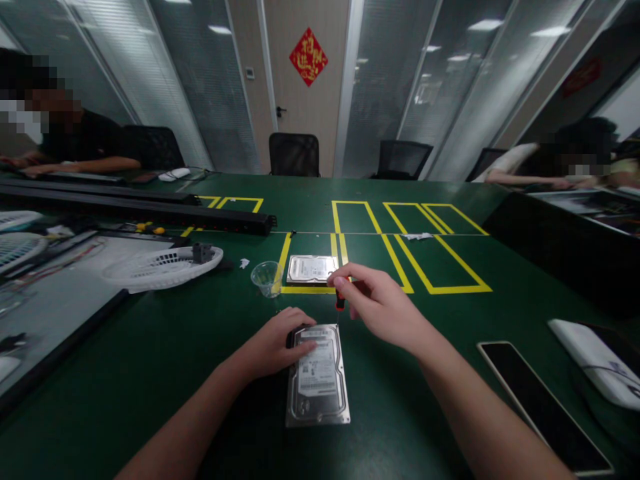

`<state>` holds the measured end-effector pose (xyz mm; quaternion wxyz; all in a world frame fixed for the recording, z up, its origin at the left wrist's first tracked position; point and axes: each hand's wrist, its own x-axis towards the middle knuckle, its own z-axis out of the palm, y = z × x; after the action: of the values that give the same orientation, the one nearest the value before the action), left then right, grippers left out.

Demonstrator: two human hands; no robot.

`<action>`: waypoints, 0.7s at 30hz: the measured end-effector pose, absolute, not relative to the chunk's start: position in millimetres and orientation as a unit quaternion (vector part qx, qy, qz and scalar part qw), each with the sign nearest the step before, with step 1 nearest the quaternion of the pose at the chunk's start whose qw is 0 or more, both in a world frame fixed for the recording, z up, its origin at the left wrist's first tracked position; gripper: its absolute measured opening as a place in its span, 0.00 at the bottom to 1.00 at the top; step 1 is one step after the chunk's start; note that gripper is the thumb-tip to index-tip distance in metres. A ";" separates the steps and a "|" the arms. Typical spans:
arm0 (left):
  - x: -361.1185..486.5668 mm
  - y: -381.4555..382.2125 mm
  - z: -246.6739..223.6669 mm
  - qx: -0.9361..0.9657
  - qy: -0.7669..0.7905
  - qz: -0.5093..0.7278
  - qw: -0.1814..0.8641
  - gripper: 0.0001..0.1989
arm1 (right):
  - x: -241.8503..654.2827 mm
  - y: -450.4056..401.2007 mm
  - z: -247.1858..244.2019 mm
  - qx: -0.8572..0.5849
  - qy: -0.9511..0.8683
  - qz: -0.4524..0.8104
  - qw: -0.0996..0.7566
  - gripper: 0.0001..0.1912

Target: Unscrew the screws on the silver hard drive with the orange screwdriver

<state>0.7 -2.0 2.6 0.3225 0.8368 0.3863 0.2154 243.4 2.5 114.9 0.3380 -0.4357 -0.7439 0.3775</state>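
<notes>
A hard drive point(320, 393) lies label up on the green table in front of me. My left hand point(285, 340) is wrapped around its far left edge, with the thumb resting on the label. In my right hand point(373, 297) is a red and black screwdriver point(341, 303), held upright between the fingers. Its thin shaft points down at the drive's far right corner; whether the tip sits in a screw is too small to tell. Beyond my hands, a second hard drive point(313, 268) lies in a yellow taped box, beside a clear plastic cup point(267, 279).
A phone point(543, 403) and a white device point(597, 360) lie at right. To the left are a white racket-shaped frame point(165, 267), long black bars point(200, 215) and a grey panel point(65, 293). Yellow tape point(455, 291) marks the table. People sit at both far sides.
</notes>
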 end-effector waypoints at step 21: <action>1.3 -1.1 2.6 0.835 0.386 0.211 0.331 0.13 | 245.1 3.0 112.7 -0.432 -0.748 0.344 0.368 0.03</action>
<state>1.3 -1.1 2.6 0.3306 0.8351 0.3860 0.2107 245.1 3.0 112.7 0.3678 -0.4323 -0.7481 0.3437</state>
